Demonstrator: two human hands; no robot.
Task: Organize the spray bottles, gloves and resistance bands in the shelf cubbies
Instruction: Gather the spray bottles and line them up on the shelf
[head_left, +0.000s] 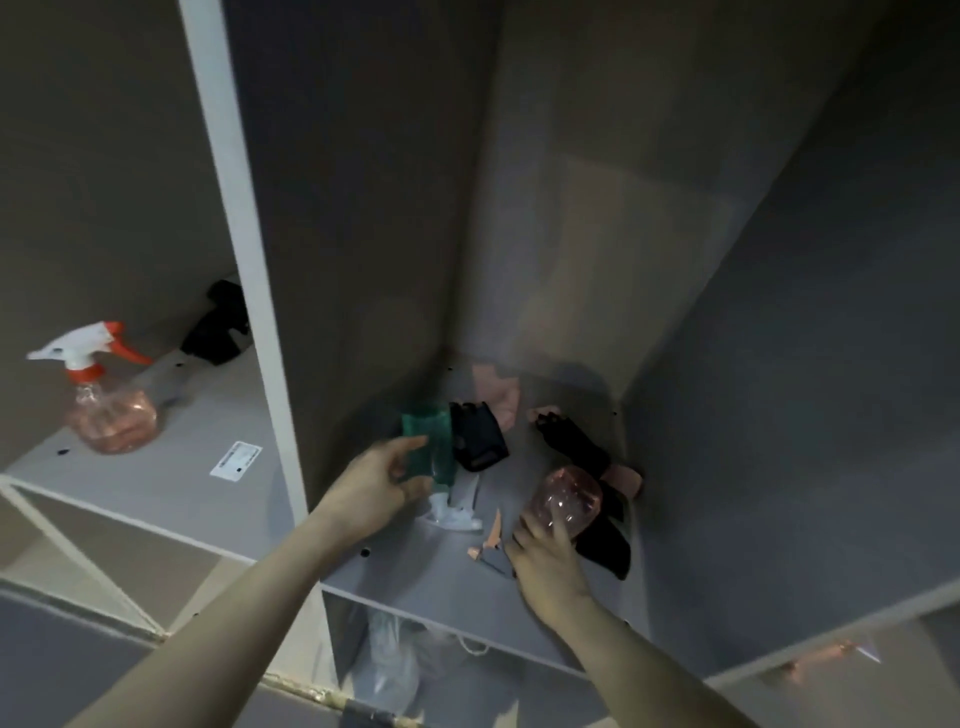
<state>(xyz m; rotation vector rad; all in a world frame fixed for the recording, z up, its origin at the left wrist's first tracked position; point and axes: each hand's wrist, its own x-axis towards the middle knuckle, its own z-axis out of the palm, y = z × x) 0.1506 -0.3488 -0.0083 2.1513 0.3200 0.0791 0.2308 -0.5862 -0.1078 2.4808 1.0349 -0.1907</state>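
Observation:
Both my hands reach into the middle cubby. My left hand (382, 480) grips a green clear spray bottle (431, 441) that lies on its side, white trigger head (457, 514) toward me. My right hand (545, 556) holds a pink clear spray bottle (569, 499), also lying down, its orange trigger (493, 535) beside my fingers. Black gloves (475, 436) (571, 439) lie behind the bottles, another black glove (605, 543) lies right of my right hand. Pink bands (501, 397) (623, 475) lie among them.
In the left cubby an upright pink spray bottle (111, 410) with a white and orange head stands near a black glove (221, 325) and a white label (236, 461). A white divider (244, 260) separates the cubbies. Below, a clear plastic bag (389, 660) sits in a lower cubby.

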